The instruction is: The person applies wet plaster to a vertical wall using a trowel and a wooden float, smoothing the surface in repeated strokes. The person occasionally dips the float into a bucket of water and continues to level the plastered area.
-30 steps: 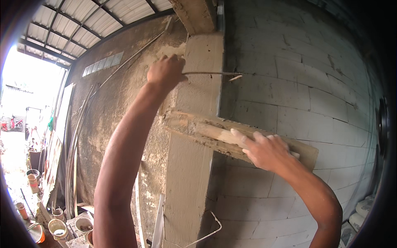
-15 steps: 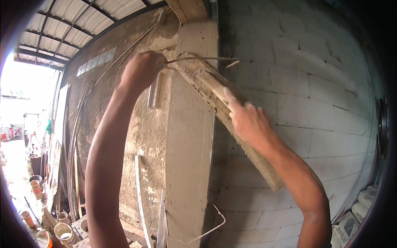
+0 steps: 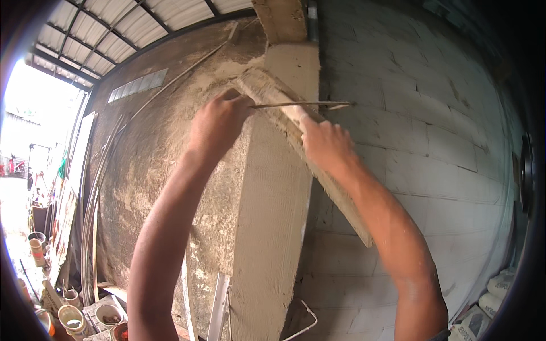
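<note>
My right hand (image 3: pixel 330 145) is closed around the handle of a long wooden plastering float (image 3: pixel 341 204). The float slants across a mortar-coated column (image 3: pixel 273 227), from upper left down to lower right, and bits of mortar cling to it. In my left hand (image 3: pixel 224 122), a thin bent metal rod (image 3: pixel 301 104) is gripped by one end. It points right, passing in front of the float just above my right fingers. Its tip is hooked. The handle is mostly hidden by my right hand.
A rough brown wall (image 3: pixel 153 142) lies left of the column, a grey block wall (image 3: pixel 421 165) right. Leaning strips (image 3: pixel 219 307) and another bent rod (image 3: pixel 310 318) are low down. Buckets (image 3: pixel 73 318) stand lower left; filled sacks (image 3: pixel 492 301) are stacked lower right.
The float has shifted up and left against the column, with my right hand on it. My left hand has brought the rod lower along the float. The whole view has also shifted.
</note>
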A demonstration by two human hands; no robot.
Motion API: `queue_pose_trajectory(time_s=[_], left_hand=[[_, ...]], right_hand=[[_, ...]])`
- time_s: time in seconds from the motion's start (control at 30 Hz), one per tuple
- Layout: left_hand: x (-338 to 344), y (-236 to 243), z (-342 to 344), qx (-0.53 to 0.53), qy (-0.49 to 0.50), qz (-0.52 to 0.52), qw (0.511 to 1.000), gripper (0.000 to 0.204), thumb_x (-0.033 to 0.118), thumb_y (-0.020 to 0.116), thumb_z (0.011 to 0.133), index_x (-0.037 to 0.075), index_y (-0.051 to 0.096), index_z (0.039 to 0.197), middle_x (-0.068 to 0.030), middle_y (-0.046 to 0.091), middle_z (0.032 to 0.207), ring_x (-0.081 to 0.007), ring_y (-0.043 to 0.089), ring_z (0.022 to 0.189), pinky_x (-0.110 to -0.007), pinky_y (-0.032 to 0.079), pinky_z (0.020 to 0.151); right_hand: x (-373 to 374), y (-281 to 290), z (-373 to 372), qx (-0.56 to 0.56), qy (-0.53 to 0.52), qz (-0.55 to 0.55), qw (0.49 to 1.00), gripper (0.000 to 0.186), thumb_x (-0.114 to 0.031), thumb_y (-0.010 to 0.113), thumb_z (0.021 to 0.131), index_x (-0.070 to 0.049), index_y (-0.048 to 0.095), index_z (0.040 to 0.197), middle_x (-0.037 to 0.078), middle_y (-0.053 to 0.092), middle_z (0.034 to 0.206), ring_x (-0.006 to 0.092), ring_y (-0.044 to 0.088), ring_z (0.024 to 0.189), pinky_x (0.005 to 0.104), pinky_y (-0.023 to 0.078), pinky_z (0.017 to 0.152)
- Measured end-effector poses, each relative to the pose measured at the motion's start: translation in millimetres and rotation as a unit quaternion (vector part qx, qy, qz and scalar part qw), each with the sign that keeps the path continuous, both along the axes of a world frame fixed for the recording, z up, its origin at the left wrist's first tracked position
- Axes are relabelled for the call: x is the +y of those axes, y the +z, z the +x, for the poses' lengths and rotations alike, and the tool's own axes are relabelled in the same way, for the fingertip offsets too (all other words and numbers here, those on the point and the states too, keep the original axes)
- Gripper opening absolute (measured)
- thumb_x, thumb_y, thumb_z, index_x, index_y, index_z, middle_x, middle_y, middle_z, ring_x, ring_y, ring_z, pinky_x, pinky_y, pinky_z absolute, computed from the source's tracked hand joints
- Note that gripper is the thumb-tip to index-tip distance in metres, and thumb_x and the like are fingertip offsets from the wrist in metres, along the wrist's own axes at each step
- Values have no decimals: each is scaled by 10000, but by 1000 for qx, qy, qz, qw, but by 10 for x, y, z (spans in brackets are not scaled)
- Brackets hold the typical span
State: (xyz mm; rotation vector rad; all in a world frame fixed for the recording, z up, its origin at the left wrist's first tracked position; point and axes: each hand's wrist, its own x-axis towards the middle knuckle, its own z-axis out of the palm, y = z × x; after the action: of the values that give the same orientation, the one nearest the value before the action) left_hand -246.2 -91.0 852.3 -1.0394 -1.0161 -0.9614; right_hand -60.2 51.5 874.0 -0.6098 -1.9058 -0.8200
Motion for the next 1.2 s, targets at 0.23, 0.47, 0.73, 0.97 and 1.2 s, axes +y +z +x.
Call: queue_pose_trajectory(time_s=[0.23,0.47,0.73,0.97,1.2], left_hand=[[-165,297,-2,-11,-65,65,996,144,194,669,950,99,746,1026,-41,739,1013,-210,728,886,-376,602,819],[-129,323,-100,29,-24,81,996,165,180,604,982,120,743,1049,-70,720,1034,-271,720,920,-417,594,794],[-186,312,-4,7,22,53,998,147,203,627,990,151,727,1083,-14,727,1081,-206,723,929,-354,608,823],[-248,235,39,-30,55,30,998,161,231,618,995,156,724,1090,-6,708,1094,-209,718,933,-365,609,801],[-301,232,-14,-38,104,-19,994,181,273,600,1010,161,708,1103,-29,692,1114,-236,723,903,-384,615,772]], right_hand=[[-249,903,-543,75,31,130,988,590,-100,435,956,-96,400,1545,293,689,1130,428,700,998,517,541,913],[-230,442,-349,43,-3,126,991,630,-145,513,969,-90,347,1574,242,731,956,389,733,855,477,594,777],[-332,-387,-25,24,-47,43,998,647,-101,541,961,-42,326,1569,226,709,788,308,729,652,475,587,547],[-92,272,-359,47,32,96,994,616,-124,546,977,-38,355,1556,172,675,715,270,675,607,453,568,555],[-201,-1424,311,-13,-40,-46,998,745,-178,551,988,-116,170,1626,290,659,855,347,709,661,466,606,561]])
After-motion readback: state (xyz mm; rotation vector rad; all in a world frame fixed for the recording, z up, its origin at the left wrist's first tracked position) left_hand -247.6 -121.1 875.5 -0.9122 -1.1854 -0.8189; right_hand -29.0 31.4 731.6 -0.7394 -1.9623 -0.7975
